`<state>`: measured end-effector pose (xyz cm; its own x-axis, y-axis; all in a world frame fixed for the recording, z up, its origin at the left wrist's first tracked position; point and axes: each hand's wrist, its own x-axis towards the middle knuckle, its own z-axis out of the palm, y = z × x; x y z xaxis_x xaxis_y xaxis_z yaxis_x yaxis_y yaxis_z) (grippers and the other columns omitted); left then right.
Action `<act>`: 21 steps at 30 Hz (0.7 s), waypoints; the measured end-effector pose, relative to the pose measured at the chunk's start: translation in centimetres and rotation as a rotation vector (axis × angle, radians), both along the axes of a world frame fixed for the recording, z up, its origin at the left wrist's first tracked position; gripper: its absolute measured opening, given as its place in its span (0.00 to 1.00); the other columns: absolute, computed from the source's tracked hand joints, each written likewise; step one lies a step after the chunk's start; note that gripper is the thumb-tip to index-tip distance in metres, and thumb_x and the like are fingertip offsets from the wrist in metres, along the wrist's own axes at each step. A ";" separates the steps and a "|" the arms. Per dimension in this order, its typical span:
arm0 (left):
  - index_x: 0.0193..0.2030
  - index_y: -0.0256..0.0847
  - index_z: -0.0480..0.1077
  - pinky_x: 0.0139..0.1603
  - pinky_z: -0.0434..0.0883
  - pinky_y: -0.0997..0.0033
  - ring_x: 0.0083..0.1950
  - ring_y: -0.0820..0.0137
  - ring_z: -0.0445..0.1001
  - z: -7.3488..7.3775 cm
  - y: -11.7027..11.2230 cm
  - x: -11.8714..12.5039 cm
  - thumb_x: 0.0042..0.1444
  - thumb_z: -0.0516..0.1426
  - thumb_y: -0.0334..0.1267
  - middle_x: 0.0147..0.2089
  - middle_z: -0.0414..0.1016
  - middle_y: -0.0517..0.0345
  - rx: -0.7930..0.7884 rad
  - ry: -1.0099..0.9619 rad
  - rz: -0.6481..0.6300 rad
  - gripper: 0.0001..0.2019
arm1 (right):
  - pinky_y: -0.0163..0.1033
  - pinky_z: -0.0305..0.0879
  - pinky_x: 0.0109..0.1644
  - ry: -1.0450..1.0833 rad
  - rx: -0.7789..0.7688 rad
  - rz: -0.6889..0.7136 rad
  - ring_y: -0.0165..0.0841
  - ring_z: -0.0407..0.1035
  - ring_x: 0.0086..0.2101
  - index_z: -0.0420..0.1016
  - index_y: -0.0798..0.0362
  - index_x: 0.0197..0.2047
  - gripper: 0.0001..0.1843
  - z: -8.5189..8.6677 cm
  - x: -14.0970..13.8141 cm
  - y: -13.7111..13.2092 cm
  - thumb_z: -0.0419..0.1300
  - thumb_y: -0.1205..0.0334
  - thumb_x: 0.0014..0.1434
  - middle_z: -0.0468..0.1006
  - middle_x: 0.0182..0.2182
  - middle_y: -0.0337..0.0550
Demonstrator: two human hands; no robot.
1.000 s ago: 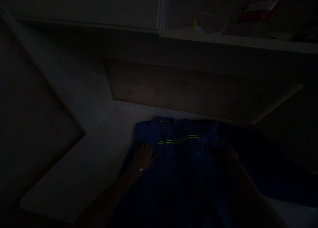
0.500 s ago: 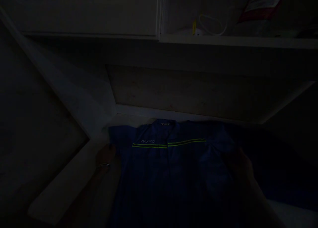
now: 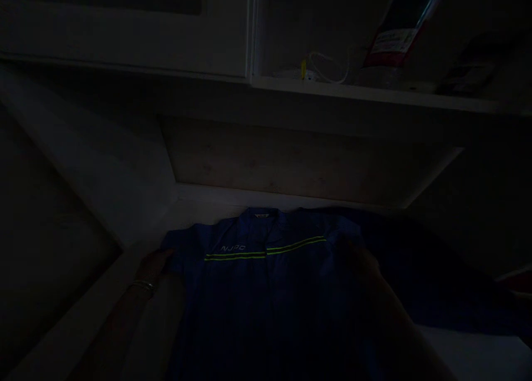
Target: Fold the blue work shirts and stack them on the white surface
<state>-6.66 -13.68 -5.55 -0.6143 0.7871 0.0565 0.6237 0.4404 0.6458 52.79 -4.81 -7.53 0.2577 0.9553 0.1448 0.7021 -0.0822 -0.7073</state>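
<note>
A blue short-sleeved work jacket (image 3: 233, 292) lies spread out, its collar towards the back wall. Two yellow-green stripes cross its chest, with the letters NJPC above the left one. At the left sleeve, my left hand (image 3: 153, 263), a bracelet at its wrist, has its fingers closed on the sleeve's edge. On the opposite side my right hand (image 3: 364, 262) is at the other sleeve and appears closed on the cloth, though its fingers are mostly lost in the dark.
The jacket rests on a pale surface (image 3: 155, 309). Dark cloth (image 3: 428, 270) lies to the right. Overhead are a white cabinet (image 3: 124, 43) and an open shelf (image 3: 353, 92) holding a red-labelled package (image 3: 393, 40) and a white cord (image 3: 328, 73). A wall stands close behind.
The view has shifted, so the jacket appears further left and slightly lower. My right hand and its sleeve have come in closer to the jacket's body. My left hand stays at its sleeve.
</note>
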 end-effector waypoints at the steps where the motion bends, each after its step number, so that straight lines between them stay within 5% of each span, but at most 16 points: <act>1: 0.43 0.36 0.76 0.43 0.75 0.62 0.44 0.57 0.79 0.3 0.5 0.4 0.52 0.53 0.46 0.41 0.82 0.49 0.004 -0.010 -0.010 0.19 | 0.53 0.66 0.55 0.021 0.024 -0.032 0.39 0.70 0.48 0.75 0.53 0.45 0.15 0.3 -0.2 0.3 0.60 0.52 0.62 0.76 0.47 0.47; 4: 0.53 0.36 0.71 0.52 0.72 0.62 0.51 0.58 0.77 1.2 1.7 3.4 0.55 0.51 0.49 0.51 0.79 0.47 0.049 -0.013 -0.123 0.24 | 0.50 0.68 0.53 0.097 0.113 -0.085 0.41 0.70 0.50 0.72 0.52 0.54 0.21 1.2 -1.0 1.1 0.56 0.48 0.63 0.75 0.50 0.48; 7: 0.61 0.36 0.66 0.59 0.68 0.63 0.57 0.60 0.73 1.6 2.0 8.3 0.58 0.49 0.48 0.59 0.74 0.46 0.067 0.024 -0.381 0.27 | 0.49 0.67 0.56 0.165 0.194 -0.039 0.44 0.69 0.53 0.74 0.51 0.55 0.23 2.5 -2.6 1.3 0.55 0.49 0.61 0.77 0.50 0.47; 12: 0.64 0.43 0.64 0.57 0.69 0.66 0.54 0.64 0.75 1.0 1.1 15.5 0.60 0.51 0.53 0.56 0.77 0.53 -0.086 0.025 -0.843 0.28 | 0.56 0.48 0.67 -0.015 0.065 0.591 0.47 0.58 0.62 0.80 0.45 0.44 0.16 4.6 -6.0 0.3 0.62 0.51 0.53 0.74 0.57 0.43; 15: 0.60 0.44 0.68 0.53 0.71 0.66 0.49 0.65 0.77 0.1 1.0 16.6 0.60 0.47 0.61 0.50 0.79 0.54 -0.100 0.033 -0.785 0.31 | 0.61 0.38 0.69 -0.165 -0.070 0.745 0.46 0.57 0.63 0.79 0.43 0.49 0.19 4.9 -7.4 0.2 0.61 0.48 0.55 0.72 0.59 0.42; 18: 0.60 0.42 0.68 0.65 0.61 0.58 0.63 0.59 0.67 -1.8 1.5 15.6 0.63 0.42 0.58 0.64 0.69 0.48 0.028 0.310 -0.631 0.30 | 0.60 0.40 0.68 -0.260 0.025 0.634 0.43 0.55 0.64 0.70 0.45 0.60 0.26 3.7 -8.4 1.0 0.53 0.45 0.63 0.65 0.64 0.46; 21: 0.65 0.44 0.63 0.69 0.50 0.41 0.71 0.51 0.54 -4.7 2.0 14.3 0.63 0.43 0.56 0.71 0.58 0.48 -0.067 0.515 -0.587 0.29 | 0.61 0.38 0.68 -0.480 0.053 0.517 0.44 0.48 0.67 0.64 0.46 0.65 0.26 1.3 -9.2 1.8 0.47 0.50 0.67 0.57 0.68 0.47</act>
<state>7.64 -11.65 -10.21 -0.0056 0.9868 0.1621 0.9804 -0.0265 0.1951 43.55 -3.04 -6.22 -0.3313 0.9265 0.1785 0.8772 0.3721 -0.3035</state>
